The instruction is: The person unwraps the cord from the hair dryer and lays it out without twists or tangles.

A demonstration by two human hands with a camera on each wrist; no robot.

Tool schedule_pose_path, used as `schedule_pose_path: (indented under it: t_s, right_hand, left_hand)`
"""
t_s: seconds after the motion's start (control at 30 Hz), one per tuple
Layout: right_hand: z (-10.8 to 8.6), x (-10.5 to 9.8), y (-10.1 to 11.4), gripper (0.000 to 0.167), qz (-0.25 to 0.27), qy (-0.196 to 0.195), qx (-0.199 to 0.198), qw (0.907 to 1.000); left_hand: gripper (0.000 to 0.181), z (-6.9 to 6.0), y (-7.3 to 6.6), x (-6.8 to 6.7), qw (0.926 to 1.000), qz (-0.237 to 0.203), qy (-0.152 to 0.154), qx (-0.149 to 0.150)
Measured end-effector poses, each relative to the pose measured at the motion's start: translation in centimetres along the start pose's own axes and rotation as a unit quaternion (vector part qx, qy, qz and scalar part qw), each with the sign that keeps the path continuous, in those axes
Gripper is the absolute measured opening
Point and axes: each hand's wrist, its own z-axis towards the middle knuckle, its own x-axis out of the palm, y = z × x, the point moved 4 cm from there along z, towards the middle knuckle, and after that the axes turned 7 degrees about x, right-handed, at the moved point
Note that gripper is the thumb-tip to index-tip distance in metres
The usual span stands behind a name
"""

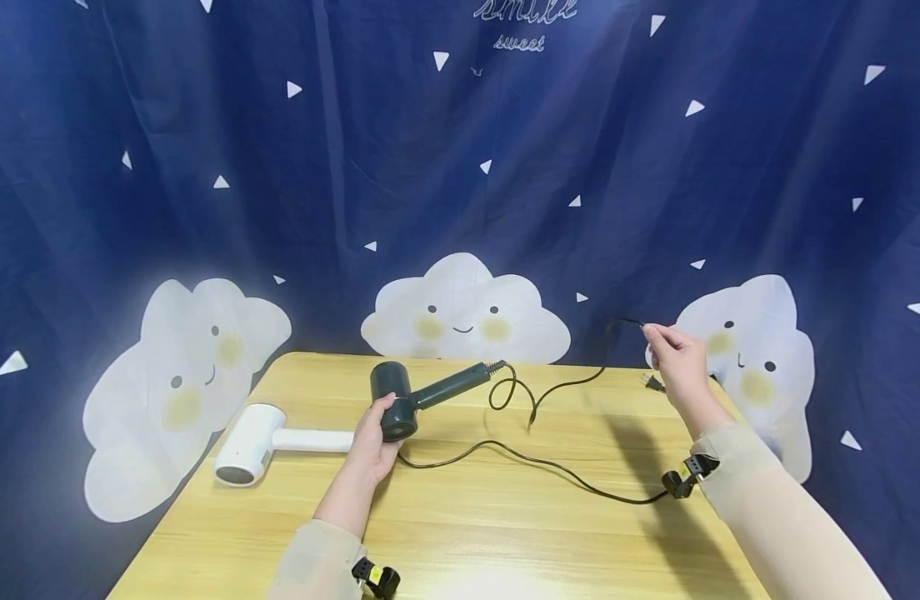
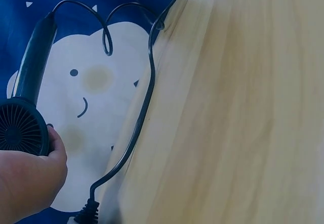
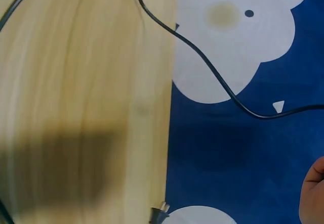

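Observation:
My left hand point(image 1: 372, 440) grips the round head of a dark green hair dryer point(image 1: 452, 385), holding it above the table; its handle points right and upward. In the left wrist view, its slotted round end point(image 2: 21, 128) faces the camera beside the thumb. From the handle a black cord point(image 1: 572, 382) loops and rises to my right hand point(image 1: 682, 367), which pinches it between thumb and fingers, raised over the back right. A white hair dryer point(image 1: 252, 437) lies on the table at the left, its handle end hidden behind my left hand.
Across the wooden table point(image 1: 445, 517) runs a second black cord point(image 1: 527, 458), passing out of sight near my right wrist. A two-pin plug point(image 3: 158, 214) lies at the table's back right edge. Behind hangs a blue curtain point(image 1: 400, 167) with clouds.

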Motion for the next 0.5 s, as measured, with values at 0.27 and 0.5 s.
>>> schedule_pose_path:
  t_s: [0.27,0.5]
  right_hand:
    - [-0.8,-1.3,-1.8,0.013,-0.002,0.011,0.028,0.9996]
    - [-2.2,-2.3,-2.6,0.014,-0.023,0.005,0.045,0.9987]
  left_hand:
    - [0.068,0.3,-0.7,-0.6,0.9999,-0.012,-0.006,-0.003]
    - [0.070,0.4,-1.5,-1.3,1.0000,-0.009,-0.001,0.000]
